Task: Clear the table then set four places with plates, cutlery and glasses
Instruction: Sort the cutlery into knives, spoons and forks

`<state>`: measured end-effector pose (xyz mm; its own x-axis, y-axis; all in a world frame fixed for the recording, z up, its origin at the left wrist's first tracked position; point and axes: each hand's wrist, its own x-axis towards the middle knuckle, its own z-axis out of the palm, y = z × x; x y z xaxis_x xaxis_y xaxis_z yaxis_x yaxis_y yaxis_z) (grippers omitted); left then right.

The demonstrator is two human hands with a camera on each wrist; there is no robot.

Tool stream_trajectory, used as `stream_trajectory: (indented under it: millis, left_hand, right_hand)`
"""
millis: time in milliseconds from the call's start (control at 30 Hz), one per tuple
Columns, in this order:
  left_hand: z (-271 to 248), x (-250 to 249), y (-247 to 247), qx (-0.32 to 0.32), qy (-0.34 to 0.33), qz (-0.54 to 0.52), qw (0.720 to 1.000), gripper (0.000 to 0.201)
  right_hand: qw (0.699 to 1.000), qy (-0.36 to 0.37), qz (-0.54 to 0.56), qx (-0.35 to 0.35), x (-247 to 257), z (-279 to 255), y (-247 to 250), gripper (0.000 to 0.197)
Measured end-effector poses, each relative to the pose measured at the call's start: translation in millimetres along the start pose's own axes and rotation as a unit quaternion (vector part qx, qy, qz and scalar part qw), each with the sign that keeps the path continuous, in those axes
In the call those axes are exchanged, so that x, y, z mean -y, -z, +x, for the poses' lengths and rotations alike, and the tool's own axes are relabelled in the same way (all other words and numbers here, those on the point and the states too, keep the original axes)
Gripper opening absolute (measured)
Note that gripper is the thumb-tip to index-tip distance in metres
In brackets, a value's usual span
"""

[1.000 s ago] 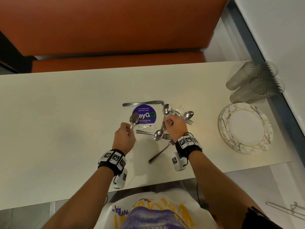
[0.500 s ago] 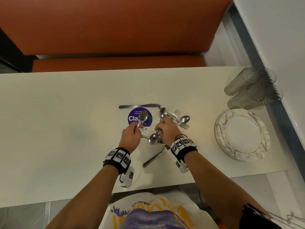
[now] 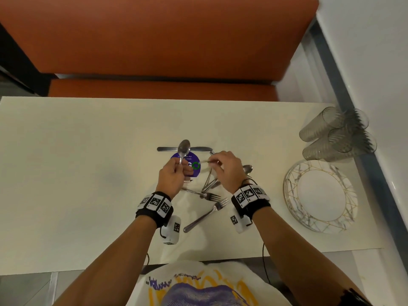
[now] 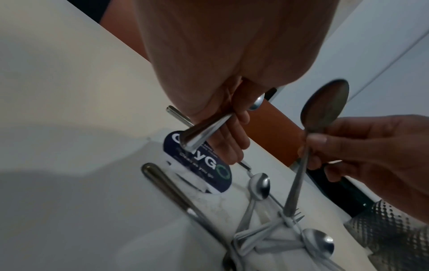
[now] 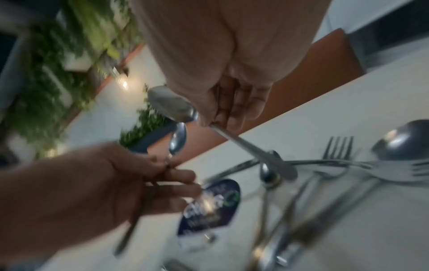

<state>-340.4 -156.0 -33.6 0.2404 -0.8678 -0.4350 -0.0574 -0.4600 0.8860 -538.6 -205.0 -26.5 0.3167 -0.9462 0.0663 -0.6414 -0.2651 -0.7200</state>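
Observation:
My left hand [image 3: 178,167] grips a spoon [image 3: 184,148] by the handle, bowl pointing away from me, above the purple sticker [image 3: 195,166]. My right hand [image 3: 215,162] pinches a second spoon [image 4: 325,108] just to the right, its handle [image 3: 208,181] hanging down toward the cutlery pile. On the table lie a knife [image 3: 199,149], two forks [image 3: 212,196] [image 3: 217,206] and another spoon [image 3: 247,168]. The right wrist view shows the spoon [image 5: 171,106] in my right hand and my left hand [image 5: 181,176] beside it.
A stack of patterned plates [image 3: 293,202] sits at the right end of the cream table [image 3: 77,173]. Several ribbed glasses [image 3: 337,135] lie on their sides behind the plates. An orange bench [image 3: 154,89] runs along the far edge, and a wall stands on the right.
Both hands have come closer together over the sticker. The left hand's spoon has moved right and farther from me. The right hand has lifted its spoon off the pile.

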Motion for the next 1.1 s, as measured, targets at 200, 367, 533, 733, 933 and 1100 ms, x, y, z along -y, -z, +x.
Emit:
stream_trajectory:
  millis: [200,367,533,733,933,1100]
  left_hand:
    - [1.3,-19.4,-23.8,0.067,0.012,-0.022,0.997,0.025]
    - [-8.5,-24.5,-33.9,0.074,0.03,-0.005,0.997,0.024]
    - [-9.1,-20.6,-31.8,0.064,0.048,-0.028,0.996,0.025]
    - [-10.0,-25.8,-29.1,0.087,0.07,-0.044,0.993,0.027]
    - [-5.6,-25.0,-31.3,0.093,0.076,-0.078,0.99,0.03]
    - [-6.5,-20.0,-28.4,0.104,0.045,-0.058,0.992,0.027]
  right_hand:
    - [0.96,-0.188,0.205,-0.015,24.7,19.3,-2.0,0.011]
    - [0.955,-0.225,0.194,-0.01,22.3,19.0,-13.9,0.01]
    - [0.968,-0.214,0.118,-0.056,17.9,25.8,-6.6,0.019]
    - [0.963,-0.199,0.175,-0.053,19.4,33.0,-2.0,0.013]
    - [0.969,-0.193,0.141,-0.065,21.7,32.4,-8.6,0.009]
    - [0.956,-0.209,0.198,-0.056,21.5,39.6,-2.8,0.009]
